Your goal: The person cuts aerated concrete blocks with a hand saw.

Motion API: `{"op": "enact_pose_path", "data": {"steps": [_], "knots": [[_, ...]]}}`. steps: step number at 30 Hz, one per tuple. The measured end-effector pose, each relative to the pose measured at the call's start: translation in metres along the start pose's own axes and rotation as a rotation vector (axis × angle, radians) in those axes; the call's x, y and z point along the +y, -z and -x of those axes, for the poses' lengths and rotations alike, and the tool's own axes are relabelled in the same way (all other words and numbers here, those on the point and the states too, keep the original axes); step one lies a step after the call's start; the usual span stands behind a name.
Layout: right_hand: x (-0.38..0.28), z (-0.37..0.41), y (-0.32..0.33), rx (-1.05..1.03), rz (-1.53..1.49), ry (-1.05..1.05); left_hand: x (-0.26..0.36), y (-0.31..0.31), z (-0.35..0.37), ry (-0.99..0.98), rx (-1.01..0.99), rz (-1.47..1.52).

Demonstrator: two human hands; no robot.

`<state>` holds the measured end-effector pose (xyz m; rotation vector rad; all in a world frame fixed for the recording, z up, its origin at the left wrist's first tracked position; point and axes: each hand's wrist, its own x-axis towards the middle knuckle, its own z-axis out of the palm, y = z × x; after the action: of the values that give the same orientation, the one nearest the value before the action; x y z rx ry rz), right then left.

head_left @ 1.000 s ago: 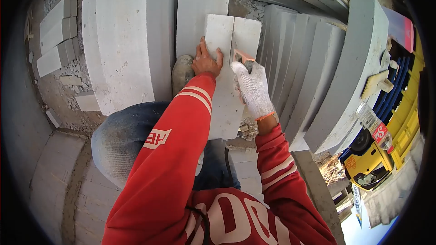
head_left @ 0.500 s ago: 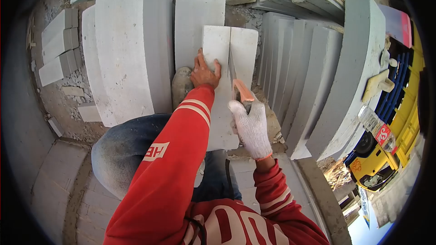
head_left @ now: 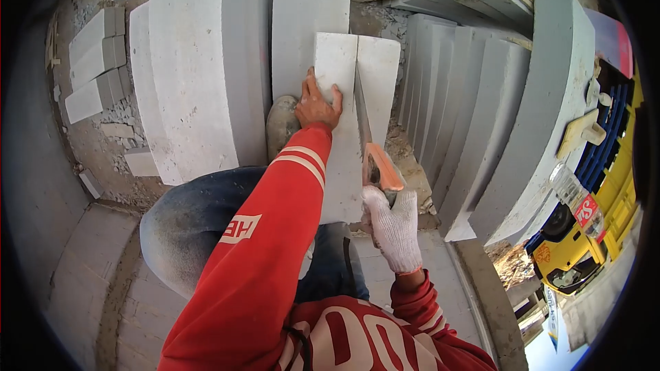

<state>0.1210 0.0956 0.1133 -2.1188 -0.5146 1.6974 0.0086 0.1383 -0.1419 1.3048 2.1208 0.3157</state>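
A pale block (head_left: 342, 165) lies lengthwise before me, with a narrow cut running down from its far end. My left hand (head_left: 319, 104) is bare and rests on the block left of the cut, its fingers spread. My right hand (head_left: 394, 223), in a white knit glove, is closed round the orange handle of a saw (head_left: 385, 167). The saw blade stands in the cut, and part of it is hidden. Under the far left part of the cut block is another pale block (head_left: 309, 20).
Large pale blocks (head_left: 185, 69) stand at the left, and a row of slabs (head_left: 495, 117) leans at the right. Smaller blocks (head_left: 96, 62) lie far left. A plastic bottle (head_left: 576, 199) and a trowel-like tool (head_left: 581, 132) are at the right. A yellow truck (head_left: 570, 261) is beyond.
My right hand has pulled the saw back toward my body, showing more blade along the cut. My left hand remains on the block. The whole view has shifted slightly.
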Motion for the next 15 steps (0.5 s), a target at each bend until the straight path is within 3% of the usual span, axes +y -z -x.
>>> {"op": "enact_pose_path", "data": {"steps": [2,4,5,6,8,11,15], "knots": [[-0.009,-0.017,0.0,-0.052,0.034,0.015,0.01,0.004,-0.008,-0.003,-0.022,-0.012],[-0.009,-0.088,-0.013,-0.028,0.126,0.059,0.009,0.004,-0.001,-0.008,-0.036,-0.005],[-0.021,-0.112,-0.022,-0.071,-0.031,0.092,0.01,0.002,-0.009,-0.009,-0.029,0.004],[-0.034,-0.131,-0.028,-0.069,-0.004,0.094,0.012,-0.001,-0.027,-0.031,0.007,0.002],[-0.031,-0.134,-0.033,-0.073,0.02,0.033,-0.002,-0.007,-0.011,-0.058,0.027,0.014],[-0.025,-0.135,-0.032,-0.068,-0.032,0.163,0.005,-0.005,-0.012,-0.047,0.028,-0.025],[-0.028,-0.127,-0.029,-0.075,-0.041,0.132,0.001,-0.008,-0.01,-0.079,0.062,-0.018]]}}
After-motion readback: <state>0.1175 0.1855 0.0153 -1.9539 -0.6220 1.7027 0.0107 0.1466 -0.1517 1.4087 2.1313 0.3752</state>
